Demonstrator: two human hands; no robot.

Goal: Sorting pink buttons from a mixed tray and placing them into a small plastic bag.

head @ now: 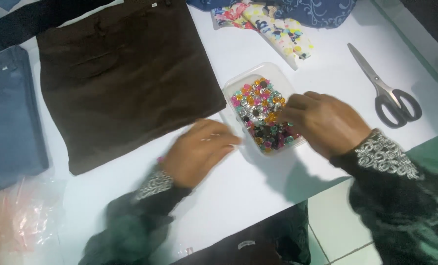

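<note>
**A:** From the head view, where are we? Let's take the clear plastic tray [278, 73] of coloured beads [260, 110] as our landmark.

**B:** Our right hand [327, 122] is over the tray's near right corner, fingers curled down into the beads. We cannot tell whether they pinch one yet; the fingertips are hidden among the beads. Our left hand [199, 152] lies just left of the tray's near end, fingers together and pointing at its rim, close to touching it. It seems to hold nothing, though the blur makes that unsure.

**A:** So which step would we say this is?

**B:** Picking from the tray, we judge: the right hand sorts or selects while the left steadies beside it.

**A:** And the next move?

**B:** It calls for a fine pinch on a single bead and a clean lift, with the tray kept still so nothing spills onto the white worktop [258, 181].

**A:** What else lies around the tray?

**B:** The brown folded cloth [125, 78] to its left, scissors [388, 93] well to its right, shut, and floral fabric [273, 24] beyond its far end.
</note>
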